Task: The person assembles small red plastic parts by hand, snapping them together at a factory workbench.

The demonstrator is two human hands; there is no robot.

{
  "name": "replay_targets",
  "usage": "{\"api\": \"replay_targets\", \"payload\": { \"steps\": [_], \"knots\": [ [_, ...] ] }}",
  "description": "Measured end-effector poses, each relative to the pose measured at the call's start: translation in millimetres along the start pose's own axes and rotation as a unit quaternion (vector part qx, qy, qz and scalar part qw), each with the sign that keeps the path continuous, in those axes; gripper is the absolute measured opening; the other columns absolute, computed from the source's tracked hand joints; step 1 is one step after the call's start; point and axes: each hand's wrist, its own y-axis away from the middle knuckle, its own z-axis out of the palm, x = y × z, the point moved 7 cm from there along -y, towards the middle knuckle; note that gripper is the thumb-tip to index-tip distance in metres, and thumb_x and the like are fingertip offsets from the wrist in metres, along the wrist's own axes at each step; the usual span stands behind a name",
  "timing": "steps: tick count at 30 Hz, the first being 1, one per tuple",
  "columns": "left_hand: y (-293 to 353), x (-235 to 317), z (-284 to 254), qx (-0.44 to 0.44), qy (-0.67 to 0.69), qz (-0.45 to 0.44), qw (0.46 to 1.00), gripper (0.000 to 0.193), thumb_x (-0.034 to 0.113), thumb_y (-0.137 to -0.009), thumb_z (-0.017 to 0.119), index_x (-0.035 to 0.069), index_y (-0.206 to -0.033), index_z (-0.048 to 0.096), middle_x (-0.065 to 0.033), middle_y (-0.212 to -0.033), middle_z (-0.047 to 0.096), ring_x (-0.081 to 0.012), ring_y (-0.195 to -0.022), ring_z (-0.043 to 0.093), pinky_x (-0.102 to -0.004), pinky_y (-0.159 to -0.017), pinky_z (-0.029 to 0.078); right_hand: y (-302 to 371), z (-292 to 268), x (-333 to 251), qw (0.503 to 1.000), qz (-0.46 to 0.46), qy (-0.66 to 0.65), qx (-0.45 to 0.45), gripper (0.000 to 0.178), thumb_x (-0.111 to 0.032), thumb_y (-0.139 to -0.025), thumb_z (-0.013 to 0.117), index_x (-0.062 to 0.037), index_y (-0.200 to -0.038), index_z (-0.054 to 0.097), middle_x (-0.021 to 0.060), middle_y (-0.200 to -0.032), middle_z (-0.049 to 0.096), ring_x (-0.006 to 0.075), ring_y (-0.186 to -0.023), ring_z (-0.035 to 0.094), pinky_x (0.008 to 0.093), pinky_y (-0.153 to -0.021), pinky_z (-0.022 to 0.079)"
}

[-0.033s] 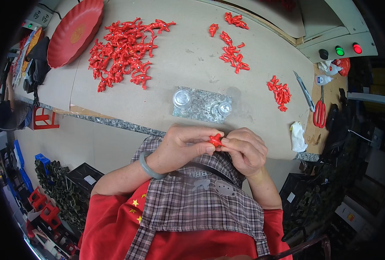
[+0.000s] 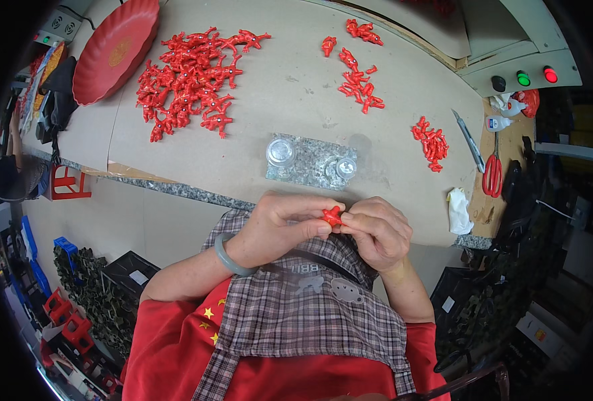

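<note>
A small glossy red plastic figure part (image 2: 332, 216) is pinched between both hands, just off the table's front edge and above my apron. My left hand (image 2: 290, 219), with a pale bangle on its wrist, grips it from the left. From the right, the thumb and forefinger of my right hand (image 2: 379, 230) close on the same piece, and the fingers cover much of it. Beyond the hands lies a speckled stone slab (image 2: 310, 160) bearing two small clear glass dishes. A large heap of red figures (image 2: 193, 83) spreads over the table's left side.
Loose red parts (image 2: 360, 83) lie at the far middle, and a small pile (image 2: 431, 144) sits to the right. Along the right edge are a craft knife (image 2: 469, 142), red-handled scissors (image 2: 493, 175), a small bottle (image 2: 498, 123) and a white cloth (image 2: 459, 210). A red scalloped tray (image 2: 91, 73) stands far left.
</note>
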Motion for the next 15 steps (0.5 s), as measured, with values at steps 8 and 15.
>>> {"api": "replay_targets", "payload": {
  "steps": [8, 15],
  "knots": [
    [-5, 14, -6, 0.012, -0.145, 0.072, 0.987, 0.033, 0.004, -0.086, 0.074, -0.002, -0.118, 0.068, -0.0105, -0.099, 0.074, -0.0126, -0.085, 0.069, -0.0254, -0.074, 0.056, -6, -1, -1, 0.999, -0.023, 0.023, -0.017, 0.026, -0.003, -0.068, 0.083, -0.0003, -0.092, 0.072, 0.0098, -0.078, 0.067, 0.0236, -0.069, 0.067, 0.0315, -0.059, 0.055],
    [-2, 37, -1, 0.029, -0.34, 0.214, 0.915, 0.033, 0.005, -0.081, 0.076, 0.0, -0.113, 0.07, -0.015, -0.095, 0.073, -0.025, -0.082, 0.071, -0.0323, -0.071, 0.055, -4, 2, -7, 0.991, -0.075, 0.103, -0.032, 0.031, -0.003, -0.068, 0.083, 0.0013, -0.096, 0.07, 0.0093, -0.084, 0.066, 0.0235, -0.072, 0.066, 0.0313, -0.059, 0.054]
  ]
}}
